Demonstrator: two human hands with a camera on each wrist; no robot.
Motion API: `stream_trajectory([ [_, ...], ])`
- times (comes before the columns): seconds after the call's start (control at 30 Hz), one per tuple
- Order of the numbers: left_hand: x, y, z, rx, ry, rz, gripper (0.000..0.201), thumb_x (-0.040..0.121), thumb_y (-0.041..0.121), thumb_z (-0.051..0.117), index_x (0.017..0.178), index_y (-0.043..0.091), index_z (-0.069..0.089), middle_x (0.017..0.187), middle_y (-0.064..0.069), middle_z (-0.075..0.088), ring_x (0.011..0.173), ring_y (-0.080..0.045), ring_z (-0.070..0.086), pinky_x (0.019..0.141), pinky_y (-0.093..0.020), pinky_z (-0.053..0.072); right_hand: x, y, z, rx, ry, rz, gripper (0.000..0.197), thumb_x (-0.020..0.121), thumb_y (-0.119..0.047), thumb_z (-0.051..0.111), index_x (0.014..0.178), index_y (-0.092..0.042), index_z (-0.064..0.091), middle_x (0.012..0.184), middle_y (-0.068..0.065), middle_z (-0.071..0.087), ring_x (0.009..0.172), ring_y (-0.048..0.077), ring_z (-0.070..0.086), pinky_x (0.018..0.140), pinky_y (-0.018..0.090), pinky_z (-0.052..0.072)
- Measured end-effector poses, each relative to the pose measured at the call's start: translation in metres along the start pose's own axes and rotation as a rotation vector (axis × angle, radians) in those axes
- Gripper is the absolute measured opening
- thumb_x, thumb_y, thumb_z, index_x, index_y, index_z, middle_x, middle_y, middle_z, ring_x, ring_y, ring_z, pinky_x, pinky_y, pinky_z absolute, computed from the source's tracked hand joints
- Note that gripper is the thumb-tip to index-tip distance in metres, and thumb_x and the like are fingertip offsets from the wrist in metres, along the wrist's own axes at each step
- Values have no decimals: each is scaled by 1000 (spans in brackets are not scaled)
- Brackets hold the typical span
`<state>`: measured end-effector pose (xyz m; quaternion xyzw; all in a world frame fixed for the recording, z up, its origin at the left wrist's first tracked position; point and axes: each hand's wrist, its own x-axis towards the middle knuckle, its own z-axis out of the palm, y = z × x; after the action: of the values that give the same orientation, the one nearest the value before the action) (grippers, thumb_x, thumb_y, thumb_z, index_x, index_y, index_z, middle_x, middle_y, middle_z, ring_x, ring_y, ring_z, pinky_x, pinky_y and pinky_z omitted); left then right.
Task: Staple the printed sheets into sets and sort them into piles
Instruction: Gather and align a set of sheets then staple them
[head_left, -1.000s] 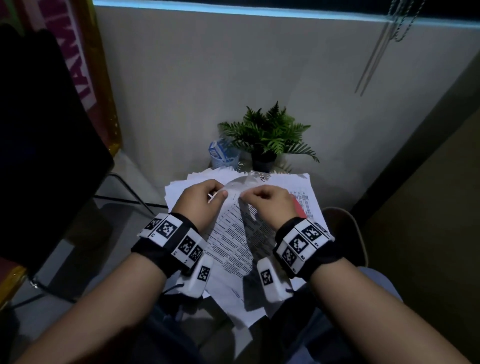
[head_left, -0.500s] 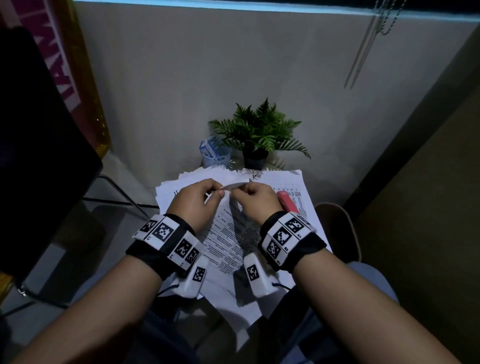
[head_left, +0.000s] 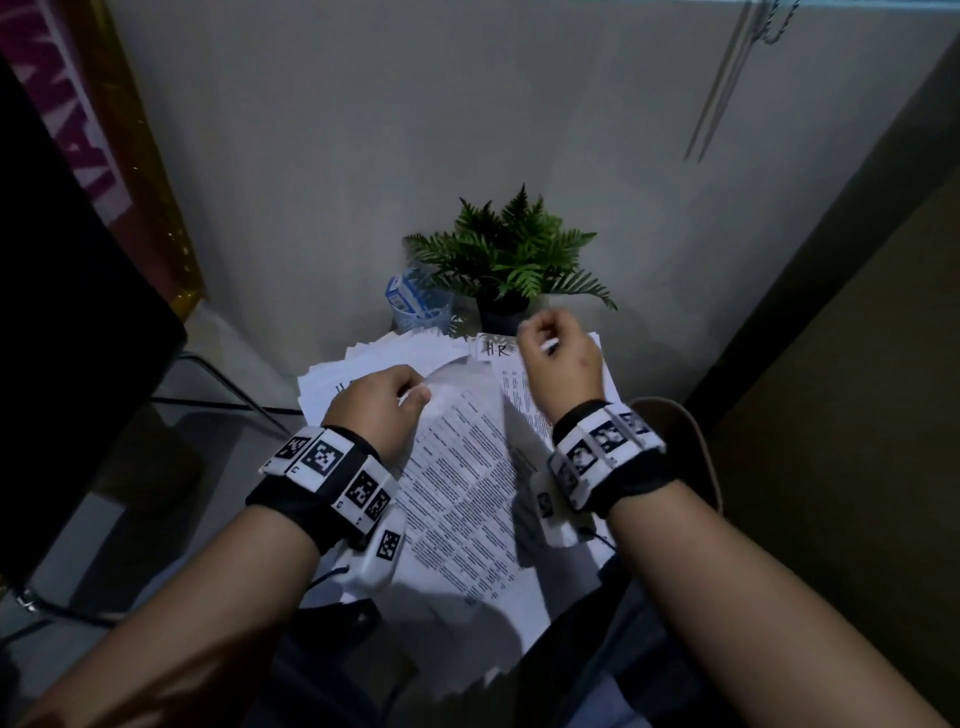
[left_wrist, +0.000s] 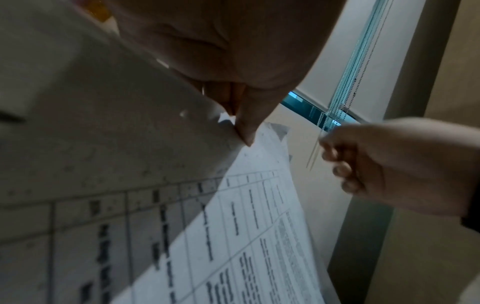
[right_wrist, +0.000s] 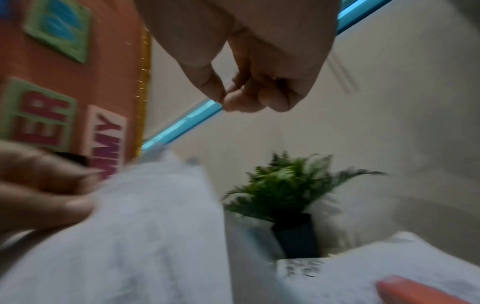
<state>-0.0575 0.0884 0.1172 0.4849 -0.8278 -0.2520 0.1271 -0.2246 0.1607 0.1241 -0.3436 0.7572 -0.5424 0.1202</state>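
Observation:
A set of printed sheets (head_left: 467, 467) lies slanted across my lap and the small table, text side up. My left hand (head_left: 410, 395) pinches its raised top corner between thumb and fingers; the left wrist view shows the same pinch (left_wrist: 239, 125) on the sheets (left_wrist: 259, 226). My right hand (head_left: 545, 338) hovers apart from the set, above the far right pile, fingers curled and thumb tip against forefinger (right_wrist: 226, 100); nothing shows between them. A red stapler (right_wrist: 415, 292) lies on the papers below that hand, hidden in the head view.
Loose white sheets (head_left: 374, 358) fan out at the far left, and a pile with an "HR" label (head_left: 496, 349) lies at the far right. A potted fern (head_left: 509, 254) and a clear cup (head_left: 415, 306) stand against the wall. A dark panel (head_left: 67, 312) fills the left.
My right hand let go of the sheets' top corner and moved forward and right, towards the plant. My left hand kept its pinch on the corner.

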Motion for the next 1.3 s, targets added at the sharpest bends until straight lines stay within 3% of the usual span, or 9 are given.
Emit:
stream_trajectory([
  [0.13,11,-1,-6,-16,7,-10,14,95,30,46,88,21,54,84,-1,57,85,-24,54,70,-29,35,48,48,-57,-265,22,250,21,89,-12,50,68,-10,53,95,27,65,91,37,60,72,34,43],
  [0.43,34,17,-16,-33,95,20,17,95,27,51,95,12,58,81,-2,52,83,-24,50,70,-28,32,98,110,-129,-545,36,363,27,90,-4,48,112,-3,66,113,20,64,106,32,58,89,30,42],
  [0.73,33,43,-51,-182,272,234,18,83,36,66,75,21,60,68,11,57,71,-14,54,62,-27,38,22,17,-41,8,-695,54,48,75,-26,78,116,-33,54,114,-14,61,109,4,57,93,26,45],
  [0.87,17,46,-73,-162,325,408,27,86,50,51,75,28,61,72,16,59,75,-9,56,87,-38,43,9,-10,-26,329,-543,165,13,80,-11,73,87,-21,66,79,-7,70,69,3,67,69,22,57],
  [0.97,8,26,-91,-75,586,364,39,86,57,40,101,29,62,104,12,58,103,-13,54,111,-54,17,12,-20,-32,371,-416,116,12,77,-11,73,83,-17,65,74,-5,71,68,5,67,67,24,57],
  [1.03,2,6,-98,-230,699,238,66,75,64,51,126,21,49,129,2,48,123,-16,44,113,-43,21,15,-26,-39,469,-371,78,15,78,-5,70,87,-16,64,75,-8,73,73,5,69,67,20,55],
  [1.13,-3,-9,-88,-683,284,15,102,59,68,72,139,18,33,137,3,47,124,-10,46,109,-33,32,16,-36,-44,579,-339,39,15,79,-3,67,89,-15,63,77,-8,74,76,4,69,66,13,52],
  [1.2,-8,-6,-75,-697,134,5,82,63,52,72,131,14,47,118,9,60,104,1,57,105,-36,40,13,-41,-39,552,-291,-2,10,80,-7,68,82,-17,64,73,-8,72,73,3,68,67,14,52],
  [1.3,-10,5,-59,-661,333,-6,46,82,30,67,122,9,57,108,2,65,91,-4,60,87,-21,47,8,-45,-29,519,-137,-41,11,84,-17,66,73,-18,62,69,-7,67,67,4,62,68,18,52],
])
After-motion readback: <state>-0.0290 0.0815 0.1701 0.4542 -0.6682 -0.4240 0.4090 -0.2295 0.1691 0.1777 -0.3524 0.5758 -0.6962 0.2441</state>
